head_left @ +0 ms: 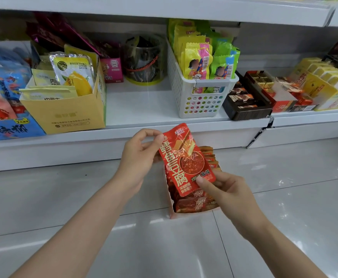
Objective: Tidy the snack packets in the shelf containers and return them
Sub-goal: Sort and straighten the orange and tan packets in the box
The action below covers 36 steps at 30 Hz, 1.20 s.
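Below, we see the white shelf [144, 105] with its white basket [196, 93] of snacks, then the open carton [173, 209] of red packets on the floor (just in front of the shelf). Above the carton, our left hand [139, 155] pinches the red snack packet [184, 157] at its top edge; our right hand [227, 189] pinches its bottom.

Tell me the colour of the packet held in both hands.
Red packet, with pale lettering; the head view shows it best.
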Motion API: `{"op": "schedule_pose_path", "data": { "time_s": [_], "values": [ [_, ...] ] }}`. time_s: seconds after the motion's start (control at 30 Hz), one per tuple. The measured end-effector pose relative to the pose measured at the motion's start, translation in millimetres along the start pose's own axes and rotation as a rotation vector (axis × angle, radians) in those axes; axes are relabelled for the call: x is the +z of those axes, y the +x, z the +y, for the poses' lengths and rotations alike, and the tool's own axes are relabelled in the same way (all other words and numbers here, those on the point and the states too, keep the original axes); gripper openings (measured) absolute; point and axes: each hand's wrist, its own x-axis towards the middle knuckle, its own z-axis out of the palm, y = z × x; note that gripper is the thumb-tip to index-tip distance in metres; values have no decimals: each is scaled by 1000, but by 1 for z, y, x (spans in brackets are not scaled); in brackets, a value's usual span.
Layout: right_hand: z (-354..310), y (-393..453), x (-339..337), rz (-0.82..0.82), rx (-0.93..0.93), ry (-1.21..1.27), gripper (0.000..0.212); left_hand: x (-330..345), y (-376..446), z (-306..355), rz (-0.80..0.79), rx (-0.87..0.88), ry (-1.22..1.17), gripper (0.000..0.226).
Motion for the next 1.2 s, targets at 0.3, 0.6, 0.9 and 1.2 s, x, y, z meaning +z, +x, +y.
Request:
{"op": "schedule_pose_path", "data": {
  "time_s": [0.3,0.6,0.9,1.2],
  "values": [
    [-18,-6,11,-22,-3,119,34,9,-6,22,-112,58,142,11],
    [-19,2,15,311,-180,-85,20,26,-32,9,-132,-29,129,33],
    [-3,-1,17,259,-461,-561,20,21,-31,1,-93,-263,-157,20],
    [-12,2,18,97,-56,53,19,1,-23,9,-124,-225,-99,22]
  ]
}}
